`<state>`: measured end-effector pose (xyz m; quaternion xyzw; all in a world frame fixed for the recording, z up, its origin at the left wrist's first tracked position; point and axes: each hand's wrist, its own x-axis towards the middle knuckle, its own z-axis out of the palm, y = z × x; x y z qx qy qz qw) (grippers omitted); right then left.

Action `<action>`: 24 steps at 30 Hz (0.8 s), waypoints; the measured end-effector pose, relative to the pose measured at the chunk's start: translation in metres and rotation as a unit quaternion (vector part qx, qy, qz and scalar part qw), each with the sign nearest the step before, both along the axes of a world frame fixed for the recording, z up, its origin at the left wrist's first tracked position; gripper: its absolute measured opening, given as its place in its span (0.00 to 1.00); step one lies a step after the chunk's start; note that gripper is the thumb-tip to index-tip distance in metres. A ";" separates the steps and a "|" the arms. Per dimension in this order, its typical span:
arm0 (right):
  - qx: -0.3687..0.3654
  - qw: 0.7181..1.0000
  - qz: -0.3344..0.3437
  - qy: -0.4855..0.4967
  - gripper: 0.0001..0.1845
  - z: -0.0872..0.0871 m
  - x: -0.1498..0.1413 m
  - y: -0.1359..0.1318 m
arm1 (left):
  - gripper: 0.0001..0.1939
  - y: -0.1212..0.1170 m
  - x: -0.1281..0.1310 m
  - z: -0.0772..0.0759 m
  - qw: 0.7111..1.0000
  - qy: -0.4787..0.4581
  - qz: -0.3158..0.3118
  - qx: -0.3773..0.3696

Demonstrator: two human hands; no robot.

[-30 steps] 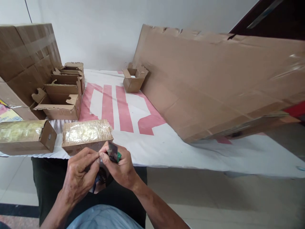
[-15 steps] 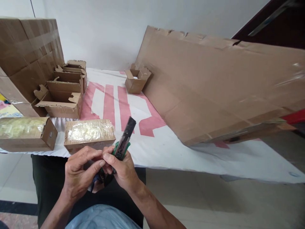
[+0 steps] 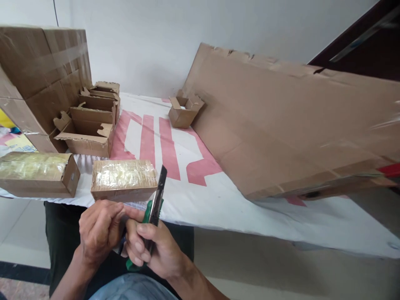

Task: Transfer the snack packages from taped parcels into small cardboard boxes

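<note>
My right hand (image 3: 162, 248) is wrapped round a green utility knife (image 3: 155, 210), whose dark blade is out and points up and away from me. Close beside it, my left hand (image 3: 100, 229) is closed with its fingers curled. A small dark blue and grey thing shows partly between the hands, mostly hidden, and I cannot make out what it is. Just beyond my hands, a cardboard box (image 3: 125, 177) with shiny clear tape over its top rests at the table's near edge; the knife blade stands in front of its right end.
Another taped box (image 3: 37, 173) lies to the left. Several open cardboard boxes (image 3: 89, 133) line up behind, beside a tall carton stack (image 3: 62, 62). A small open box (image 3: 184, 112) touches a large leaning cardboard sheet (image 3: 281, 125). White cloth with pink patches covers the table (image 3: 215, 208).
The knife has turned more upright and its green handle now shows below my right hand. My left fingers have curled in from a pinch. The view has shifted slightly.
</note>
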<state>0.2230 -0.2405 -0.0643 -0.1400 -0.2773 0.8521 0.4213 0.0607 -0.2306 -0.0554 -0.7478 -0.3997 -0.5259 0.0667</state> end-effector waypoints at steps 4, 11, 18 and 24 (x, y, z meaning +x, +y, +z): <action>-0.010 1.000 -0.002 0.005 0.25 -0.009 -0.011 -0.009 | 0.08 -0.003 -0.010 -0.005 0.999 0.010 0.048 0.005; 0.176 0.898 -0.174 -0.364 0.24 -0.002 0.027 0.023 | 0.17 0.006 -0.055 -0.001 0.950 -0.080 0.207 -0.219; 0.220 0.744 -0.366 -0.514 0.27 -0.022 0.075 0.100 | 0.14 0.046 -0.077 -0.013 0.918 -0.175 0.170 -0.312; 0.252 0.760 -0.311 -0.512 0.26 -0.037 0.063 0.109 | 0.14 0.070 -0.083 -0.013 0.919 -0.186 0.126 -0.325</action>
